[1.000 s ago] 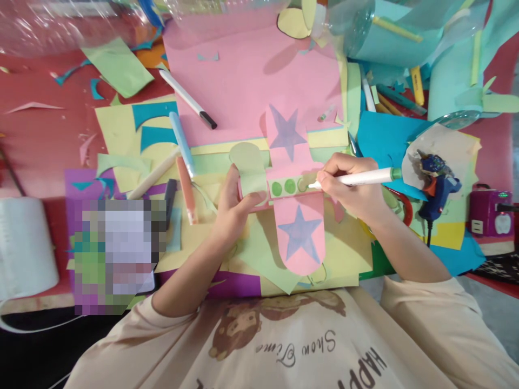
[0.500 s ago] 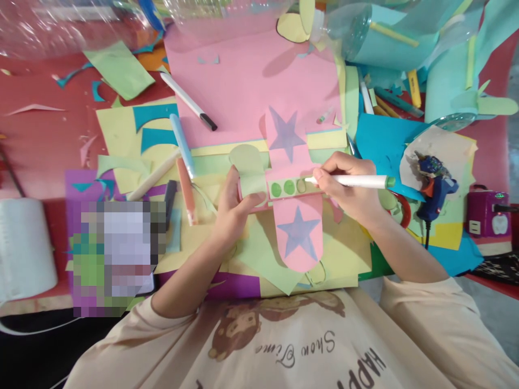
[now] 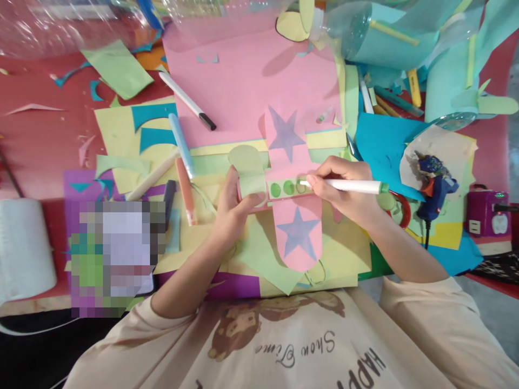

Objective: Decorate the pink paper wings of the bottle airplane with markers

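Observation:
A pink paper airplane model (image 3: 298,237) with purple stars on its two wings lies in front of me. Along its middle runs a pale green strip with two filled green circles and a third one outlined. My left hand (image 3: 235,202) grips the model's left end, thumb on top, beside a rounded pale green paper piece (image 3: 245,156). Between the fingers of my right hand (image 3: 344,189) is a white marker with a green end (image 3: 360,186). Its tip touches or nearly touches the third circle; the fingertips partly cover that end of the strip.
Several markers, such as a white one with a black cap (image 3: 188,101) and an orange one (image 3: 186,192), lie to the left. A blue glue gun (image 3: 433,200) rests at right near a purple box (image 3: 487,212). Plastic bottles with blue paper (image 3: 450,81) stand at upper right. Paper scraps surround everything.
My right hand and the marker have shifted slightly left and down over the third circle. The left hand and the paper airplane have stayed almost in place.

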The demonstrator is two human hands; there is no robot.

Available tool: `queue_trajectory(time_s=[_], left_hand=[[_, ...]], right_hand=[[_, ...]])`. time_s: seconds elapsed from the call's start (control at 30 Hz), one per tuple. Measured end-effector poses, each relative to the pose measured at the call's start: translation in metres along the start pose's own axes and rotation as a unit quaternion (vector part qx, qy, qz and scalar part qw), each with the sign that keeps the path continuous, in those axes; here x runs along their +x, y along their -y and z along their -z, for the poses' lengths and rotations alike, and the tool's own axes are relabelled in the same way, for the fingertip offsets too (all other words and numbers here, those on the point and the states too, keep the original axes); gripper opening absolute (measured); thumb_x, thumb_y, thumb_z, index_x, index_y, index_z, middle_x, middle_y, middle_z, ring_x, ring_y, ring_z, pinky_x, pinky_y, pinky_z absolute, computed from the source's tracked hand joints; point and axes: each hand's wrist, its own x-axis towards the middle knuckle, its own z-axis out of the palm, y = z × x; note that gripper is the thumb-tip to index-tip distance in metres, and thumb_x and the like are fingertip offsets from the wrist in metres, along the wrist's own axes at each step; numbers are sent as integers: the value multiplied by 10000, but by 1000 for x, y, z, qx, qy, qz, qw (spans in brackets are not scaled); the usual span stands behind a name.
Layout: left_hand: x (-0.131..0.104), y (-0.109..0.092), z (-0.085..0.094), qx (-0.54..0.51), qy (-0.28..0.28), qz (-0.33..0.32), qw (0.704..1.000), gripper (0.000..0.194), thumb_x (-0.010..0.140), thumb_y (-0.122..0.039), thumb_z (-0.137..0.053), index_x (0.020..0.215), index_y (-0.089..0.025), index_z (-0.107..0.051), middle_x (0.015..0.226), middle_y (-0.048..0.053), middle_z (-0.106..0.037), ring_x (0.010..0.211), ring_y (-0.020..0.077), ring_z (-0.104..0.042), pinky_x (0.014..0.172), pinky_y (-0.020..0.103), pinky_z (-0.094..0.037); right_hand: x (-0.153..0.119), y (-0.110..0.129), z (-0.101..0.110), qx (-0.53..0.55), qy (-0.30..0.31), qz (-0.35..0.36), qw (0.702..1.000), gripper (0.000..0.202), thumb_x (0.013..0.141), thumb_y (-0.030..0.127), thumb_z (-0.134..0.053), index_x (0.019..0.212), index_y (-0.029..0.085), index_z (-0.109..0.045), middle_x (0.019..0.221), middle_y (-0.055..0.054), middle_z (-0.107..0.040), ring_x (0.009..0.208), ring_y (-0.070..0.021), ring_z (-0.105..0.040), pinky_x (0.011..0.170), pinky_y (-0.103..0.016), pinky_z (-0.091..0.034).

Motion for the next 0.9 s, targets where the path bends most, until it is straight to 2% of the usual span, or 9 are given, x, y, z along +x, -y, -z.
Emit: queue_trajectory(time_s=[0.33,0.57,0.9], left_hand=[[-1,-3,-1,-29,-5,23,999,359,670,-288,-670,1010,-207,-590,1075,43,-580,1012,242,-572,774,337,-541],[-1,1,2,-41,8,27,999,315,693,-280,-668,989,-218,-577,1015,26,-577,917,209,-581,696,299,-524],[-1,-2,0,3,7,14,1000,323,708,-341,-645,994,-221,-556,985,41,-582,973,251,-595,774,379,-552]], right_hand=[[0,0,1,31,20,25,999,257,862,252,-629,641,163,-533,556,55,-536,478,-40,-427,440,-187,-311],[1,2,4,39,38,21,998,299,853,213,-618,585,173,-492,481,76,-437,446,-41,-390,436,-191,-316],[1,-3,2,43,19,28,999,269,851,258,-637,631,166,-514,534,59,-502,475,-40,-407,444,-190,-300]])
